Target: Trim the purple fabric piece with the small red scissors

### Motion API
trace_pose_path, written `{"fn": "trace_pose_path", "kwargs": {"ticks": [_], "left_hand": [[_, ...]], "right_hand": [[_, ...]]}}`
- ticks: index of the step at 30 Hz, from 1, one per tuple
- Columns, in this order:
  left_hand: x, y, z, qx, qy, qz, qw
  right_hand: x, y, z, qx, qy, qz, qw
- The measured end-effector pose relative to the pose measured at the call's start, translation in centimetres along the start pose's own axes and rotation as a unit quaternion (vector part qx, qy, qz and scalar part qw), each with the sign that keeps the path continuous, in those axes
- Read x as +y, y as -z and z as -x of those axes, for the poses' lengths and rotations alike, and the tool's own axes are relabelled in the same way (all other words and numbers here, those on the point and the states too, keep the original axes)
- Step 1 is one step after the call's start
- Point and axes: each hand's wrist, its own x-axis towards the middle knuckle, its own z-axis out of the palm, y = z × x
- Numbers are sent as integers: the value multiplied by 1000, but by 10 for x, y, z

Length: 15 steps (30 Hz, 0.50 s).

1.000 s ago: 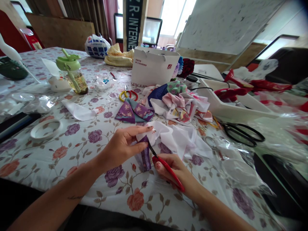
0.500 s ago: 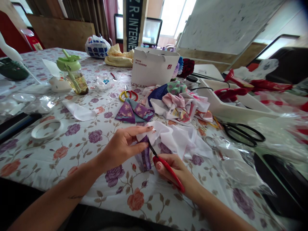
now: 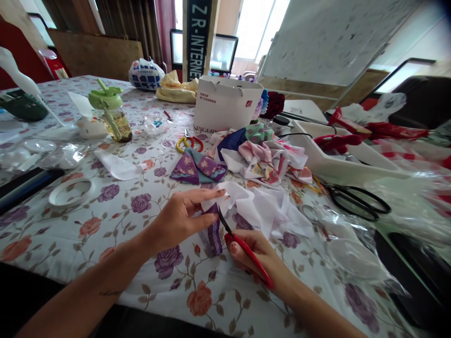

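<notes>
My left hand point(image 3: 181, 218) pinches a crumpled piece of white fabric point(image 3: 262, 211), joined to a strip of purple patterned fabric point(image 3: 213, 237). My right hand point(image 3: 255, 256) grips small red-handled snips point(image 3: 248, 256), whose dark blades point(image 3: 224, 221) point up at the edge of the white fabric, near my left fingers. Both hands rest just above the floral tablecloth point(image 3: 116, 244). A folded purple and teal patchwork piece point(image 3: 197, 169) lies just beyond my left fingertips.
A heap of fabric scraps point(image 3: 264, 157) sits by a white paper bag point(image 3: 225, 105). Yellow-and-red-handled scissors point(image 3: 188, 144), black scissors point(image 3: 355, 203), a white tray point(image 3: 338, 159), a green-lidded bottle point(image 3: 111, 117) and a tape roll point(image 3: 70, 192) stand around. Clear plastic sheeting point(image 3: 352, 249) spreads at right.
The whole view has shifted slightly as my head moved. My hands keep the same hold on the fabric and snips, with the blades lifted a little.
</notes>
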Motion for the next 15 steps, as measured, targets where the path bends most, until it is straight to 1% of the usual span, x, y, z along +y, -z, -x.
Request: {"fn": "trace_pose_path", "kwargs": {"ticks": [7, 15], "left_hand": [[-2, -1, 2, -12, 3, -2, 1000], [-5, -1, 2, -17, 9, 3, 1000]], "right_hand": [[3, 0, -1, 5, 2, -22, 1000], [3, -1, 0, 11, 4, -20, 1000]]}}
